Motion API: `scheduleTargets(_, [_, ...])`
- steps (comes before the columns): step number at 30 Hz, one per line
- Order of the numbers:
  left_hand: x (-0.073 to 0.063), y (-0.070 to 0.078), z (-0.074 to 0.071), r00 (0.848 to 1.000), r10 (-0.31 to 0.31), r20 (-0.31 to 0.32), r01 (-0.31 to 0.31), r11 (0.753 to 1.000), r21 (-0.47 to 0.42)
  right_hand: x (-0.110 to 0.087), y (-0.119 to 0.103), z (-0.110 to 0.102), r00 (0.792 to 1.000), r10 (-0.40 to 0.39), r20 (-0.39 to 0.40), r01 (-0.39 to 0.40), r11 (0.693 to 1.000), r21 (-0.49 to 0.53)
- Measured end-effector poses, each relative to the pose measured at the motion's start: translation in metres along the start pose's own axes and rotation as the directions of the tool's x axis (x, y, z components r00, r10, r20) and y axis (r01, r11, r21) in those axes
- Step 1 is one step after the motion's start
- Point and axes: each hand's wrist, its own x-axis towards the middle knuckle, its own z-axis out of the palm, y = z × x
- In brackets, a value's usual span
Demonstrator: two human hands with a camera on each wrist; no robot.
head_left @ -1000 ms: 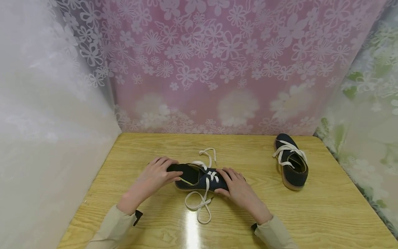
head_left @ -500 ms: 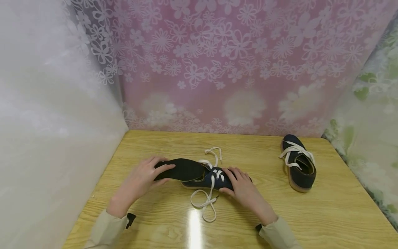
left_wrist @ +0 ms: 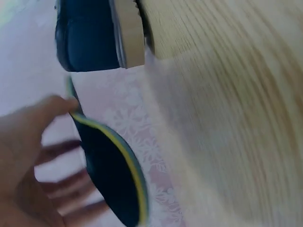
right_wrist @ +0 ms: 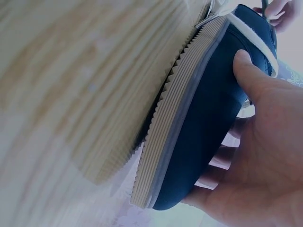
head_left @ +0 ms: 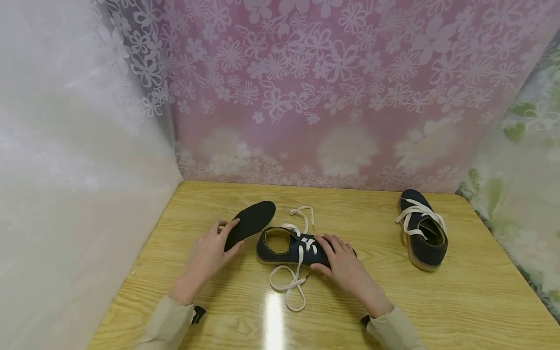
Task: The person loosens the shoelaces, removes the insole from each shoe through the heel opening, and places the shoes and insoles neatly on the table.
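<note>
Separately held: black insole [head_left: 254, 219], navy lace-up sneaker [head_left: 294, 254]
Left hand [head_left: 207, 253] pinches the insole, which extends forward from it, near the sneaker's heel; right hand [head_left: 344, 266] grips the sneaker's toe end from the near right.

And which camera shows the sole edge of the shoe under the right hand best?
The right wrist view: the sole edge runs close up along the shoe, clearly ridged and unblocked by the right hand. The head view shows only a thin tan strip; the left wrist view, just the heel end.
</note>
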Motion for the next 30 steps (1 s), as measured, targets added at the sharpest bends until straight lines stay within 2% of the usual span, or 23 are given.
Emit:
scheduleTargets(2, [0.003, 0.0, 0.005, 0.998, -0.066, 0.008, 0.066, 0.998, 0.019, 0.0, 0.0, 0.0, 1.0, 0.002, 0.002, -0.002, 1.0, 0.0])
scheduleTargets(5, [0.007, 0.0, 0.011, 0.991, -0.132, 0.028, 0.13, 0.989, 0.064, -0.001, -0.001, -0.001, 1.0, -0.003, 0.0, 0.003, 1.0, 0.003])
scheduleTargets(9, [0.006, -0.002, 0.018, 0.982, -0.176, 0.066, 0.162, 0.972, 0.173, -0.001, -0.002, -0.001, 1.0, -0.005, 0.01, 0.005, 1.0, 0.013])
scheduleTargets(11, [0.005, -0.002, 0.02, 0.974, -0.193, 0.115, 0.163, 0.96, 0.229, -0.001, -0.002, -0.001, 1.0, -0.004, 0.011, 0.004, 1.0, 0.019])
scheduleTargets(14, [0.005, 0.0, 0.021, 0.952, -0.223, 0.211, 0.16, 0.947, 0.278, 0.0, -0.002, -0.001, 1.0, 0.0, 0.004, 0.0, 1.0, 0.02])
scheduleTargets(16, [0.006, 0.0, 0.021, 0.932, -0.243, 0.269, 0.166, 0.946, 0.28, 0.0, -0.001, -0.001, 1.0, -0.001, 0.001, 0.001, 1.0, 0.017])
scheduleTargets(18, [0.007, 0.0, 0.02, 0.92, -0.25, 0.303, 0.166, 0.946, 0.277, 0.0, -0.001, -0.001, 1.0, -0.001, 0.001, 0.001, 1.0, 0.015])
scheduleTargets(21, [0.006, -0.004, 0.018, 0.915, -0.235, 0.328, 0.152, 0.954, 0.258, 0.0, -0.001, -0.001, 1.0, -0.001, 0.008, 0.001, 1.0, 0.014])
scheduleTargets(23, [0.004, -0.008, 0.015, 0.921, -0.198, 0.335, 0.133, 0.969, 0.209, 0.0, -0.001, -0.001, 1.0, -0.001, 0.014, 0.001, 1.0, 0.016])
scheduleTargets(26, [0.0, -0.014, 0.011, 0.94, -0.112, 0.323, 0.085, 0.992, 0.094, -0.001, -0.001, -0.001, 1.0, -0.005, 0.016, 0.005, 1.0, 0.015])
scheduleTargets(28, [-0.005, -0.016, 0.01, 0.952, -0.037, 0.305, 0.032, 0.999, 0.02, -0.001, 0.0, -0.001, 1.0, -0.006, 0.013, 0.006, 1.0, 0.015])
scheduleTargets(30, [-0.011, -0.017, 0.009, 0.953, 0.025, 0.301, -0.025, 1.0, -0.003, -0.001, 0.0, -0.001, 1.0, -0.007, 0.005, 0.007, 1.0, 0.007])
